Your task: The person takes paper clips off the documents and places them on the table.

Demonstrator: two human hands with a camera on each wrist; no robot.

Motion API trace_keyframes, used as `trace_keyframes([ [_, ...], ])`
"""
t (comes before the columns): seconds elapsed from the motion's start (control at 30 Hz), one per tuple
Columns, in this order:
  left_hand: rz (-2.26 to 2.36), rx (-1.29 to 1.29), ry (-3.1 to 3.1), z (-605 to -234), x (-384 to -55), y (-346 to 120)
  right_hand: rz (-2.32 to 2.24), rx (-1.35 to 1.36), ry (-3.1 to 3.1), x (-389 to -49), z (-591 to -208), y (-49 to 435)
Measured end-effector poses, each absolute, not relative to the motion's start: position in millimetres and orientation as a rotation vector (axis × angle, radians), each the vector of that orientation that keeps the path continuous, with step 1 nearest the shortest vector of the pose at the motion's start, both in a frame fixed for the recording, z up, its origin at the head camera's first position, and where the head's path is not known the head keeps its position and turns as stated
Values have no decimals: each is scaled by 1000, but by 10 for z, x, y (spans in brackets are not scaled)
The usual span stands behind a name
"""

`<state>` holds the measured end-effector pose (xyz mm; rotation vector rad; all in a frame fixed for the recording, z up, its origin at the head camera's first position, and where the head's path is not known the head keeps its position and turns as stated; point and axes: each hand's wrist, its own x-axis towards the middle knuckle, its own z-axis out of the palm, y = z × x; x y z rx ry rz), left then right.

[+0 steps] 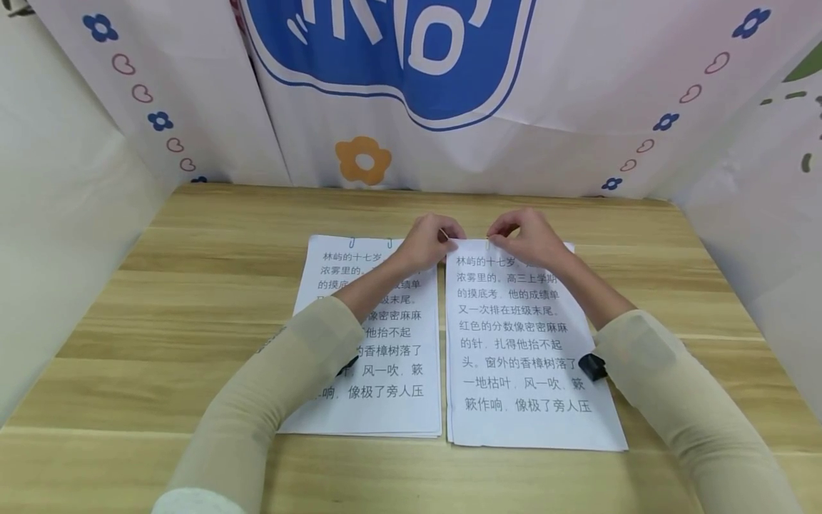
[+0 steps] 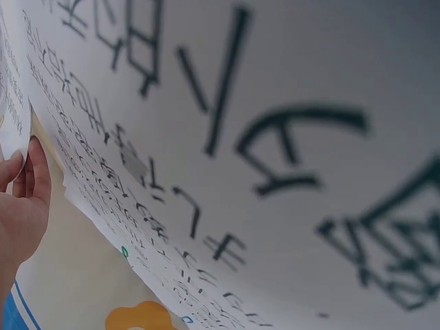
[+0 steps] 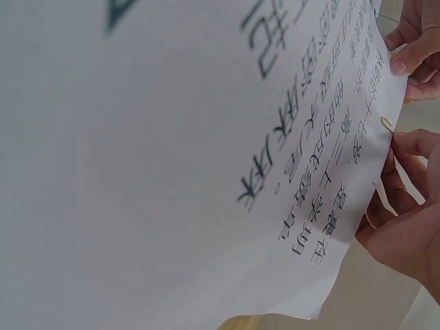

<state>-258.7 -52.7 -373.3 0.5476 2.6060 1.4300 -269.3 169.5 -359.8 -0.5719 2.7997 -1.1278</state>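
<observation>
Two stacks of printed paper lie side by side on the table. My left hand (image 1: pixel 425 244) pinches the top left corner of the right stack (image 1: pixel 514 357), thumb in front and fingers behind. My right hand (image 1: pixel 531 241) pinches a yellow paper clip (image 3: pixel 387 124) at that stack's top edge, and the clip sits over the edge of the sheets. The left stack (image 1: pixel 379 414) carries a green paper clip (image 2: pixel 124 251) and a blue paper clip (image 2: pixel 187 320) on its top edge. My left forearm covers part of its text.
The wooden table (image 1: pixel 193 307) runs back to a white printed backdrop (image 1: pixel 205 86) with a blue sign and an orange flower (image 1: pixel 364 161). White walls stand at both sides. Dark wrist-camera mounts show by both sleeves, over the sheets.
</observation>
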Motion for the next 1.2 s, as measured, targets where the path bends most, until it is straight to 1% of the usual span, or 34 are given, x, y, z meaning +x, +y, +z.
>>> trace_keyframes([
  [0.47, 1429, 568, 2607, -3726, -2592, -530, -1110, -587, 2787, -2689, -3598, 1677],
  [1.2, 1416, 525, 2620, -3689, -2554, -518, -1185, -524, 2757, -2633, -3602, 1673],
])
